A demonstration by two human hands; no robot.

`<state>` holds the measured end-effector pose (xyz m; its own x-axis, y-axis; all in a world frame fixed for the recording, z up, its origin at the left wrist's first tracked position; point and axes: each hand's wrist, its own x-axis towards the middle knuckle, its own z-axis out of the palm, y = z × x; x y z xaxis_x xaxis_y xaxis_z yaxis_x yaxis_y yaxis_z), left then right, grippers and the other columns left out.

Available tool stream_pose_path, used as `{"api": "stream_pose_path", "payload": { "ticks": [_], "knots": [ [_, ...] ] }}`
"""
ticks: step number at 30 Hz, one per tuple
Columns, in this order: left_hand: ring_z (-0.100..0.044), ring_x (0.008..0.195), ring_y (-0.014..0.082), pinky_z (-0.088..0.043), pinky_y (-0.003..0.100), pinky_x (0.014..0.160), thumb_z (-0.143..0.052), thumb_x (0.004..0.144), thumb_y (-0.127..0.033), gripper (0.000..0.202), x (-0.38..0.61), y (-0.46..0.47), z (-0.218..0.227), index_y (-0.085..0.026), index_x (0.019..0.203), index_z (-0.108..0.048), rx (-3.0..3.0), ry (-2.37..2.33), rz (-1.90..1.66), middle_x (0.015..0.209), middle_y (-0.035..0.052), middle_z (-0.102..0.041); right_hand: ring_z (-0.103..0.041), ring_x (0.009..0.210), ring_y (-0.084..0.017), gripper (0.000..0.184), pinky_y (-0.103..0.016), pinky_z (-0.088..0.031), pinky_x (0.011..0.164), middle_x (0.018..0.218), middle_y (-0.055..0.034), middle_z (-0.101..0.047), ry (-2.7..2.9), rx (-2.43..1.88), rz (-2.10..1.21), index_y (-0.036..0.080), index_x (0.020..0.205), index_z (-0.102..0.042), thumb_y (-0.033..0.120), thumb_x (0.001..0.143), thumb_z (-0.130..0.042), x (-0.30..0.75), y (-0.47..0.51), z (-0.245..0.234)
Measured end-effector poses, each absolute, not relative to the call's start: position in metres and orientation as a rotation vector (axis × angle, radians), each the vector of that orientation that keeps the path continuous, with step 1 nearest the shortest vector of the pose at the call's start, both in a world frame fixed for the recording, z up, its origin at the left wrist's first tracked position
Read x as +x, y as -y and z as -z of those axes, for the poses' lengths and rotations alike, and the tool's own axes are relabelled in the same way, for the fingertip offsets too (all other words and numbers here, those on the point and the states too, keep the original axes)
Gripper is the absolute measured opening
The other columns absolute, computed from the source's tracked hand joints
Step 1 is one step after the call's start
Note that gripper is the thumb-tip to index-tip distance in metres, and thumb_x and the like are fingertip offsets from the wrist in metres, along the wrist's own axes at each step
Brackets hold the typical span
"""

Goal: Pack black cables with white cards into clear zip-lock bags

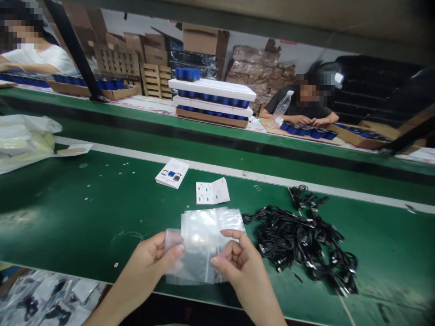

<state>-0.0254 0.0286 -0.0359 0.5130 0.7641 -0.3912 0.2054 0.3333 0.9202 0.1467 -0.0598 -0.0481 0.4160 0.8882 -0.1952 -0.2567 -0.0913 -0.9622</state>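
A stack of clear zip-top plastic bags (200,240) is held before the body, pinched half-closed at its side edges by the left hand (152,258) and right hand (234,267), apparently lightly. Film judged light, limp, slippery; edges best gripped. Black cables (299,240) lie at 3 o'clock.

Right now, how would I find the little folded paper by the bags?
Look at the green workbench in front of the person. Above the clear plastic bags held in the left hand and right hand lies a small white folded leaflet. It shows small dark pictures, and unlike the white booklet beside it, it has no blue picture.
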Motion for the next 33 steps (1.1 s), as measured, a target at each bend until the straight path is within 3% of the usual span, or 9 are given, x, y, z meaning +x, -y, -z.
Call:
{"api": "stream_pose_path", "payload": {
  "ticks": [4, 7, 11, 17, 21, 24, 27, 30, 33],
  "knots": [
    [-0.069, 0.072, 0.0174, -0.058, 0.028, 0.069, -0.059, 0.081, -0.041, 0.029, -0.022, -0.045, 0.041, -0.016, 0.095, -0.064, 1.385, -1.148, -0.572, 0.079, 0.002, -0.071, -0.051, 0.045, -0.009, 0.036, -0.021, -0.044, 0.046, 0.054, 0.0073, -0.053, 0.676, -1.35, -1.09, 0.016, 0.09, -0.062, 0.036, 0.065, -0.078, 0.161, 0.051, 0.041],
    [-0.068, 0.071, 0.0171, -0.058, 0.028, 0.07, -0.059, 0.081, -0.043, 0.027, -0.02, -0.056, 0.045, -0.017, 0.086, -0.065, 1.52, -1.186, -0.618, 0.078, 0.0009, -0.067, -0.058, 0.051, -0.014, 0.03, -0.027, -0.049, 0.052, 0.058, 0.0008, -0.061, 0.727, -1.522, -0.937, 0.015, 0.083, -0.066, 0.042, 0.07, -0.071, 0.174, 0.05, 0.04],
    [-0.068, 0.073, 0.0181, -0.057, 0.029, 0.072, -0.059, 0.081, -0.045, 0.028, -0.017, -0.063, 0.041, -0.018, 0.086, -0.063, 1.542, -1.197, -0.616, 0.073, -0.0006, -0.066, -0.069, 0.076, -0.026, 0.035, -0.041, -0.055, 0.073, 0.082, -0.0106, -0.072, 0.844, -1.724, -0.732, 0.014, 0.1, -0.066, 0.041, 0.079, -0.059, 0.188, 0.051, 0.046],
    [-0.065, 0.064, 0.014, -0.058, 0.024, 0.063, -0.061, 0.078, -0.046, 0.032, -0.016, -0.059, 0.029, -0.017, 0.092, -0.063, 1.411, -1.187, -0.673, 0.076, -0.0001, -0.069, -0.062, 0.099, -0.03, 0.033, -0.048, -0.049, 0.086, 0.109, -0.0154, -0.065, 1.07, -1.806, -0.175, 0.016, 0.112, -0.061, 0.03, 0.084, -0.051, 0.181, 0.045, 0.041],
    [-0.064, 0.06, 0.0139, -0.058, 0.024, 0.059, -0.065, 0.074, -0.048, 0.035, -0.017, -0.051, 0.026, -0.017, 0.089, -0.064, 1.338, -1.211, -0.67, 0.073, 0.0002, -0.068, -0.064, 0.09, -0.023, 0.039, -0.039, -0.052, 0.079, 0.107, -0.0114, -0.066, 1.005, -1.566, -0.635, 0.021, 0.118, -0.052, 0.026, 0.079, -0.057, 0.159, 0.047, 0.033],
    [-0.064, 0.059, 0.014, -0.058, 0.025, 0.059, -0.066, 0.071, -0.049, 0.037, -0.016, -0.044, 0.027, -0.017, 0.089, -0.063, 1.303, -1.202, -0.622, 0.072, 0.0001, -0.068, -0.063, 0.073, -0.017, 0.034, -0.031, -0.051, 0.069, 0.082, -0.0039, -0.069, 0.824, -1.365, -1.031, 0.02, 0.106, -0.051, 0.024, 0.074, -0.063, 0.145, 0.049, 0.032],
    [-0.064, 0.06, 0.0142, -0.058, 0.026, 0.06, -0.067, 0.072, -0.047, 0.035, -0.013, -0.037, 0.031, -0.017, 0.089, -0.063, 1.264, -1.161, -0.566, 0.07, -0.0011, -0.067, -0.057, 0.059, -0.013, 0.028, -0.025, -0.044, 0.061, 0.061, 0.0054, -0.06, 0.687, -1.31, -1.117, 0.021, 0.09, -0.049, 0.024, 0.07, -0.068, 0.14, 0.051, 0.034],
    [-0.065, 0.065, 0.0164, -0.057, 0.029, 0.065, -0.062, 0.076, -0.045, 0.032, -0.009, -0.034, 0.037, -0.016, 0.089, -0.062, 1.292, -1.083, -0.437, 0.07, -0.0004, -0.066, -0.054, 0.06, -0.011, 0.03, -0.024, -0.041, 0.06, 0.062, 0.0063, -0.059, 0.656, -1.301, -1.122, 0.022, 0.08, -0.043, 0.023, 0.067, -0.071, 0.143, 0.052, 0.035],
    [-0.068, 0.082, 0.0209, -0.056, 0.033, 0.076, -0.055, 0.081, -0.045, 0.036, -0.005, -0.036, 0.039, -0.017, 0.105, -0.057, 1.428, -1.095, -0.393, 0.089, 0.0049, -0.068, -0.054, 0.062, -0.011, 0.035, -0.023, -0.04, 0.061, 0.064, 0.0063, -0.059, 0.624, -1.294, -1.089, 0.023, 0.074, -0.036, 0.021, 0.066, -0.071, 0.147, 0.053, 0.035]
  ]
}}
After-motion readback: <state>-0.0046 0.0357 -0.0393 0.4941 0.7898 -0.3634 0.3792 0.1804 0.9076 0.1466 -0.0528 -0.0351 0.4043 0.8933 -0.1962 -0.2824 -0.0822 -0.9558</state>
